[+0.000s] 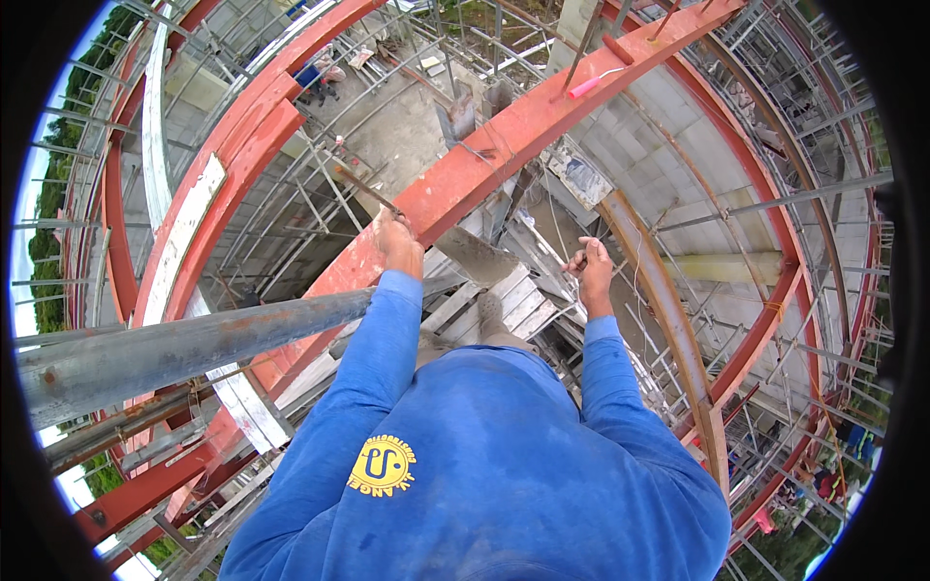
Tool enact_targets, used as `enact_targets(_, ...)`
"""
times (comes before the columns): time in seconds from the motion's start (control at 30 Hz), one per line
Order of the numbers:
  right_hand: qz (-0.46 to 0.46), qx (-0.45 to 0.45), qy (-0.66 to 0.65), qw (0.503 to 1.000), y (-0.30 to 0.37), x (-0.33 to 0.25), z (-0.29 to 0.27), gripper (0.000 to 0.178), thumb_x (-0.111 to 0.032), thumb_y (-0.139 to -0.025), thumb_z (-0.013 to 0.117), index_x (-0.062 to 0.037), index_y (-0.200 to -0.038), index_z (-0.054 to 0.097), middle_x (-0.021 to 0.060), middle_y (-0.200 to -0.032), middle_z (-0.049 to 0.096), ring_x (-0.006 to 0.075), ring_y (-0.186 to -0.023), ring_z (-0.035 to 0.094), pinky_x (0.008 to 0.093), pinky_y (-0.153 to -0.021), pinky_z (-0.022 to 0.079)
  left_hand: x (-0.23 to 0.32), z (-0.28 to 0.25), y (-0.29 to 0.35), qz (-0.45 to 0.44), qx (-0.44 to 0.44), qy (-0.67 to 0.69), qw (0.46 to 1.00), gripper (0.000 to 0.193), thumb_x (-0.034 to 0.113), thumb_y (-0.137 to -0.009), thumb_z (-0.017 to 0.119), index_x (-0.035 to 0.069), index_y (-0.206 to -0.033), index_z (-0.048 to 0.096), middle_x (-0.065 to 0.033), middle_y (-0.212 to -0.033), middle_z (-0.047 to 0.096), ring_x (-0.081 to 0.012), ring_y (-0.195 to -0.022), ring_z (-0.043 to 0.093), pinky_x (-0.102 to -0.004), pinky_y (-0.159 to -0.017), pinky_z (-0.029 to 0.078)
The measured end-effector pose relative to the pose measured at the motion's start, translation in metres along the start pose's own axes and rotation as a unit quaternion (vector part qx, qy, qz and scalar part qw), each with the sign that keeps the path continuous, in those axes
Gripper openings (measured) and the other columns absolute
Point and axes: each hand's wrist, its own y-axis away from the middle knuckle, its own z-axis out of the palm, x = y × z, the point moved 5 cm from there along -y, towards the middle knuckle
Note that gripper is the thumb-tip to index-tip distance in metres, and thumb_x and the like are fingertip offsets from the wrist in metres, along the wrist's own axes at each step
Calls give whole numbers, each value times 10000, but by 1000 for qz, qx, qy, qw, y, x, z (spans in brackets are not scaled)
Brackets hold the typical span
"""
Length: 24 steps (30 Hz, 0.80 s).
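Note:
My left hand (395, 237) is closed at the edge of a red steel beam (465, 184) that crosses in front of me. A thin brown rod (364, 188) sticks out past its fingers, away to the left. To the right of the beam, my right hand (589, 263) is raised with its fingers curled together. A thin pale line, like wire or string, runs down toward those fingertips; what they pinch is too small to make out. Both forearms are in blue sleeves.
A thick grey pipe (203, 347) juts in from the left, under my left forearm. Stacked planks (518, 305) lie below my feet. A rusty curved beam (659, 290) stands to the right. Scaffolding surrounds a deep drop to a concrete floor (387, 126). A pink object (584, 87) sits on the beam.

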Motion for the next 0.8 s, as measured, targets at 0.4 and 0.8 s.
enact_targets(0.4,-70,-6,33,997,-56,-57,27,424,-412,-1168,433,-36,-1285,590,43,-841,625,168,-731,689,375,-725,644,-3,-51,-6,153,-40,-270,950,335,341,-1124,548,19,-1162,632,-69,-1009,679,-175,-867,629,-376,-768,513)
enact_targets(0.8,-53,10,5,999,-3,-46,33,443,-449,-1145,494,-34,-1217,629,36,-780,607,158,-672,671,349,-653,622,-131,-62,69,-253,-279,-529,761,881,679,-1018,581,-17,-1542,448,-252,-1399,576,-430,-1200,641,-579,-939,520)
